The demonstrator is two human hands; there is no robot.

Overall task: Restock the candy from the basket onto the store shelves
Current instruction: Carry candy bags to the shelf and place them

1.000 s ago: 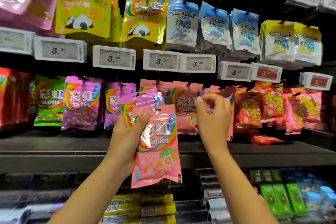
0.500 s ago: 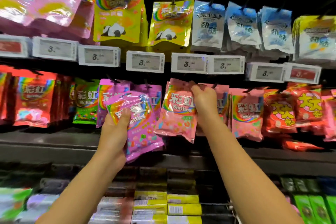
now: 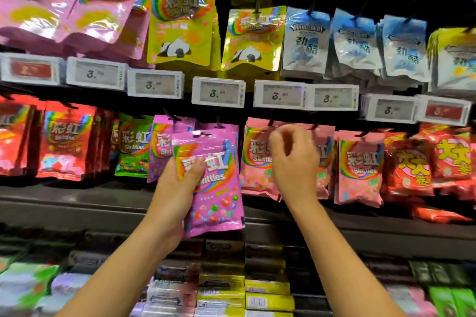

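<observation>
One purple candy bag (image 3: 213,183) is held by the left hand (image 3: 177,188), thumb pressed across its front and fingers curled behind, just in front of the hanging purple bags (image 3: 164,144) on the middle row. Judged from its glossy, creased film, the bag is light, soft and slippery; contents likely settle toward the bottom. Best hold: the flat top edge beside the hang hole (image 3: 197,134), leaving the hole free for the peg.

The right hand (image 3: 293,162) hovers in front of the pink bags (image 3: 257,159) with fingers loosely curled; it appears to hold nothing, though blur limits certainty.

Obstructions: the price tags (image 3: 218,92) overhang the peg row, and the bags already hanging crowd the peg. Green bags (image 3: 134,147) hang just beside on the left. No basket is in view.
</observation>
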